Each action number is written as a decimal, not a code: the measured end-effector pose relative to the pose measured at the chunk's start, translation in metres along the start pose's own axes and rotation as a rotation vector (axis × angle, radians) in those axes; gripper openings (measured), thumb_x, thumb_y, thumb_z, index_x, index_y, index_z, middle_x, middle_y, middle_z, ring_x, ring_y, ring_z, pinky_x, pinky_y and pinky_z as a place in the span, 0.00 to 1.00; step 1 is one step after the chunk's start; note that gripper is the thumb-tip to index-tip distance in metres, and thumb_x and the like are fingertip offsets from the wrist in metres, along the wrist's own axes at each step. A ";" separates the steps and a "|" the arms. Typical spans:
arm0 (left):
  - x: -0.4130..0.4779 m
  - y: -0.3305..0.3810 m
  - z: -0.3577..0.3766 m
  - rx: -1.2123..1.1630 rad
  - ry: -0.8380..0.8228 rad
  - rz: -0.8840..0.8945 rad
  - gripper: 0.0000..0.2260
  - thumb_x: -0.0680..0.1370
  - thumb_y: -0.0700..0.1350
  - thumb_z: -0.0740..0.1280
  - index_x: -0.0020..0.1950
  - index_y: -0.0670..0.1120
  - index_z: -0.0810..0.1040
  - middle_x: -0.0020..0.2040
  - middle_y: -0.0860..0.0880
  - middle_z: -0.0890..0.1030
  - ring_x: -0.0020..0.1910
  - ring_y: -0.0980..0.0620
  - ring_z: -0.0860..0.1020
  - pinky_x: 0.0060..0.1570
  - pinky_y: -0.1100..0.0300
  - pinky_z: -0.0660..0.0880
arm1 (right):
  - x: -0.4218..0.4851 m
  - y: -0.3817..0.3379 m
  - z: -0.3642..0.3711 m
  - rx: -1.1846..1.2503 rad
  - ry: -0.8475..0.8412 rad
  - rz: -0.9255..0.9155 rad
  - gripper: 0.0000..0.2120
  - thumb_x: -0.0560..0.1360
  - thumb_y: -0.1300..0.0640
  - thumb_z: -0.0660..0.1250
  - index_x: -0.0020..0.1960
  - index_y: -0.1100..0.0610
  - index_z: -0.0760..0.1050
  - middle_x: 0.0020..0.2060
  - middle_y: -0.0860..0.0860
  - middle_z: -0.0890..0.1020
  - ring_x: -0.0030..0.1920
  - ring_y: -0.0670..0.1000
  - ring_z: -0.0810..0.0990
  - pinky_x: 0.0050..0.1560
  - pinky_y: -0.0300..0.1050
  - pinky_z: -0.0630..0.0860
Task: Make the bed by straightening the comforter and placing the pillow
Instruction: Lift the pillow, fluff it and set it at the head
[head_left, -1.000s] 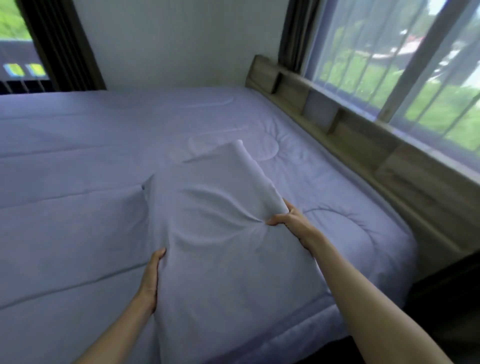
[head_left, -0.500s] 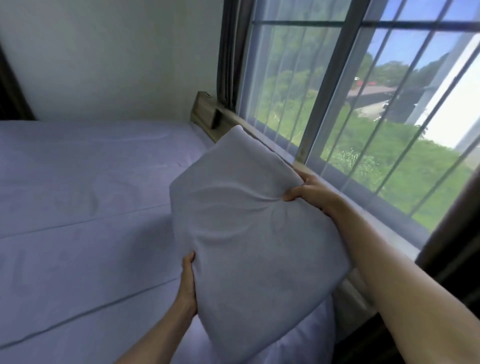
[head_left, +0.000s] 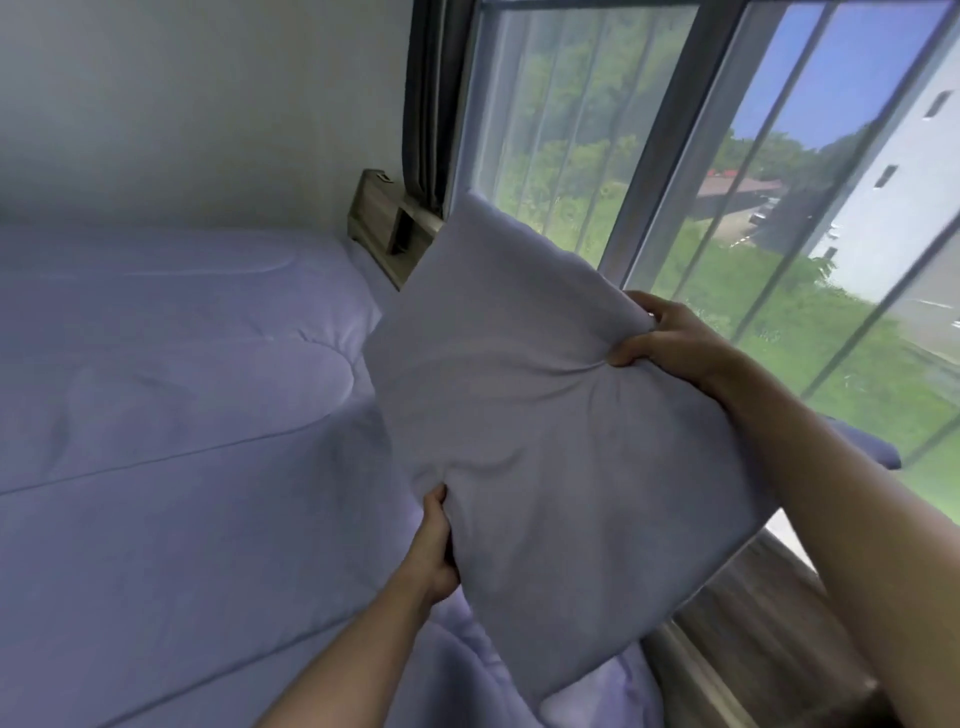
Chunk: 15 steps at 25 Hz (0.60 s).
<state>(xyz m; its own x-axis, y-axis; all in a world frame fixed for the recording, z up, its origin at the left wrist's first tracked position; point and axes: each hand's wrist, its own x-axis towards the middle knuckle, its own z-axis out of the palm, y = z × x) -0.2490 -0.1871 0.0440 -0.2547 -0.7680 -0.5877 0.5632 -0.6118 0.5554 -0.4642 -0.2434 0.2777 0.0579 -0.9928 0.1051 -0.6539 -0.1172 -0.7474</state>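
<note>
A pale lilac pillow (head_left: 545, 441) hangs in the air above the bed's right side, tilted with one corner pointing up toward the window. My left hand (head_left: 434, 545) grips its lower left edge, fingers tucked behind the fabric. My right hand (head_left: 670, 340) pinches its upper right edge, bunching the cover into creases. The lilac comforter (head_left: 171, 457) lies spread flat over the bed to the left, with a stitched seam running across it.
A wooden headboard ledge (head_left: 387, 221) runs along the bed's right side under a large barred window (head_left: 701, 171). A dark curtain (head_left: 428, 104) hangs at the window's left edge. A plain wall stands behind the bed.
Both hands have lifted the pillow off the comforter and carried it up and to the right, toward the window. My view has swung right with it.
</note>
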 end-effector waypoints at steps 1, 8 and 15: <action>0.017 0.003 0.007 -0.006 -0.014 -0.012 0.25 0.77 0.63 0.55 0.59 0.46 0.80 0.51 0.44 0.83 0.52 0.45 0.79 0.48 0.53 0.76 | 0.014 0.007 0.000 -0.018 0.000 0.007 0.30 0.64 0.70 0.73 0.60 0.47 0.76 0.51 0.49 0.82 0.48 0.46 0.79 0.41 0.32 0.74; 0.124 -0.009 0.021 -0.018 -0.030 -0.108 0.25 0.75 0.65 0.57 0.54 0.47 0.80 0.53 0.44 0.82 0.49 0.45 0.78 0.51 0.49 0.73 | 0.084 0.062 0.025 -0.134 -0.015 0.042 0.31 0.65 0.67 0.73 0.62 0.44 0.74 0.55 0.49 0.79 0.54 0.50 0.77 0.53 0.41 0.74; 0.172 -0.037 -0.007 0.258 0.118 -0.135 0.29 0.79 0.63 0.53 0.72 0.46 0.68 0.69 0.46 0.73 0.68 0.45 0.71 0.63 0.51 0.68 | 0.089 0.135 0.036 -0.225 -0.063 0.188 0.31 0.70 0.58 0.72 0.71 0.44 0.68 0.59 0.48 0.74 0.57 0.51 0.72 0.54 0.42 0.67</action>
<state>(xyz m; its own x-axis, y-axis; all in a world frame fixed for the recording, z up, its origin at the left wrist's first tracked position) -0.3075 -0.2953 -0.0816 -0.2124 -0.6585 -0.7220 0.3084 -0.7462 0.5899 -0.5207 -0.3488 0.1624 -0.0384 -0.9970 -0.0675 -0.8080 0.0707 -0.5850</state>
